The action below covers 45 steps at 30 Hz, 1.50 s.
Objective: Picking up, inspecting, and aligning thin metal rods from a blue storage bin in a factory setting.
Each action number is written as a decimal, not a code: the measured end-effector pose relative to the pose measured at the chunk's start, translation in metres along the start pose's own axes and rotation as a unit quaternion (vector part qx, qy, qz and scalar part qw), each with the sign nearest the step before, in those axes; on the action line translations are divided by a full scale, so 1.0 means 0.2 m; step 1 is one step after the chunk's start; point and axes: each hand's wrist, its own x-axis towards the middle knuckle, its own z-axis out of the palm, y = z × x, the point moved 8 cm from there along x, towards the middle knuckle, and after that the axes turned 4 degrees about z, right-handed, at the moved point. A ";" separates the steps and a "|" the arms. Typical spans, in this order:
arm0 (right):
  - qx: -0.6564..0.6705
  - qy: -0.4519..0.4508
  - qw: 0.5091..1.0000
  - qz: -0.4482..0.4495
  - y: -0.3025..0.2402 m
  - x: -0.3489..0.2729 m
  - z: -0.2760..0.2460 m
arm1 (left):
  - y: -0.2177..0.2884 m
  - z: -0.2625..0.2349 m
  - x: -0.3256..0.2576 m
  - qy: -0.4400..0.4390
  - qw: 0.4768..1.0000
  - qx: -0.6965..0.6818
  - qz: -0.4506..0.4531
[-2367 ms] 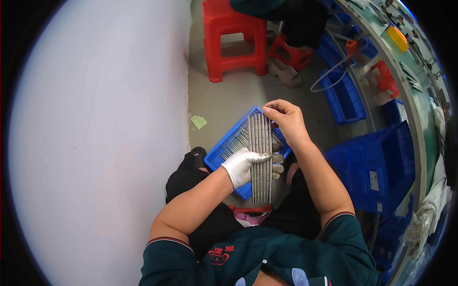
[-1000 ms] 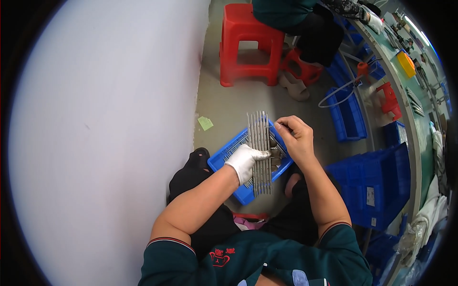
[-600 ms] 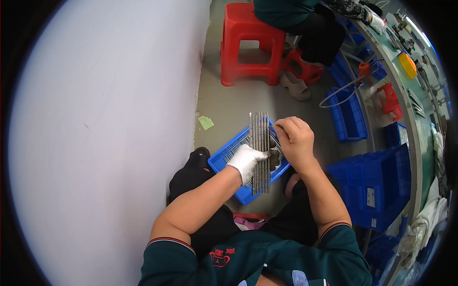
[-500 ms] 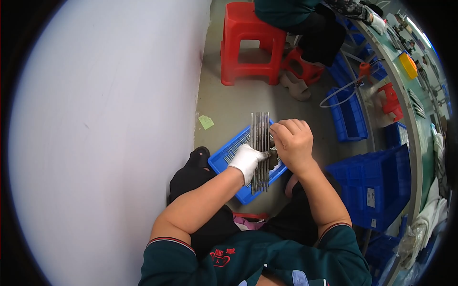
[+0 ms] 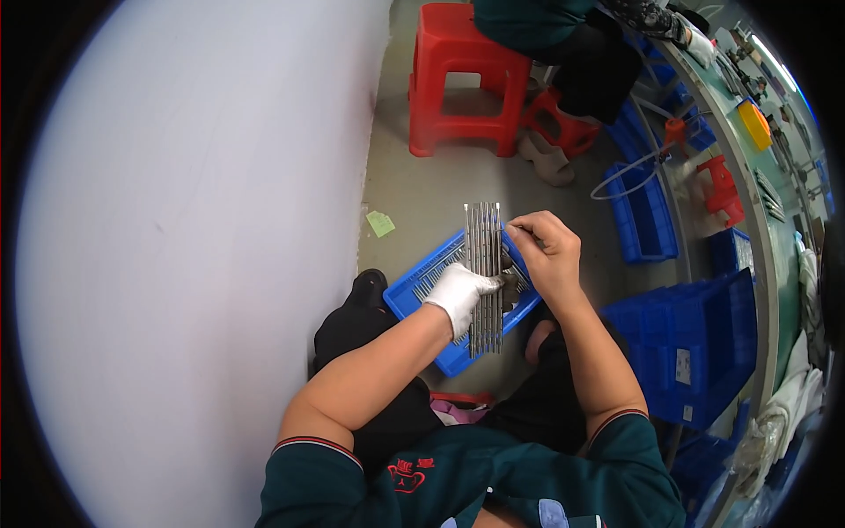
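Steel rods (image 5: pixel 484 273), flat row, gripped mid-length by gloved left hand (image 5: pixel 459 292) above blue tray (image 5: pixel 414 297) on lap. Bare right hand (image 5: pixel 547 251) pinches upper rod ends. Risk: loosened grip fans rods, spilling onto floor (image 5: pixel 422 198).

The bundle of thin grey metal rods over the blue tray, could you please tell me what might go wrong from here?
1. The bundle of thin grey metal rods is gripped only mid-length by the gloved left hand; rods could slip out and miss the blue plastic tray.
2. The bare right hand works at the rod ends, so it might get poked.
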 end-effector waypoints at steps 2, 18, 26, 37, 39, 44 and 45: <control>0.005 -0.007 1.000 0.014 0.01 0.00 0.01 | 0.01 0.00 -0.01 0.008 1.000 -0.009 0.021; -0.051 -0.005 0.992 -0.118 -0.09 0.00 0.01 | 0.04 0.03 -0.02 -0.032 0.999 -0.034 0.027; -0.035 0.014 0.995 -0.090 -0.08 0.01 -0.02 | 0.06 0.02 -0.02 -0.043 0.998 -0.029 0.031; -0.076 0.022 0.988 -0.133 -0.12 0.00 0.00 | 0.06 0.02 -0.03 -0.040 0.999 -0.021 0.026; -0.091 0.023 0.985 -0.148 -0.14 0.00 0.00 | 0.06 0.01 -0.03 -0.039 0.999 -0.011 0.027; -0.080 0.004 0.985 -0.156 -0.14 0.01 0.00 | 0.06 0.02 -0.04 -0.045 0.998 -0.032 0.022; -0.087 0.004 0.983 -0.164 -0.14 0.01 0.01 | 0.06 0.01 -0.04 -0.045 0.998 -0.031 0.021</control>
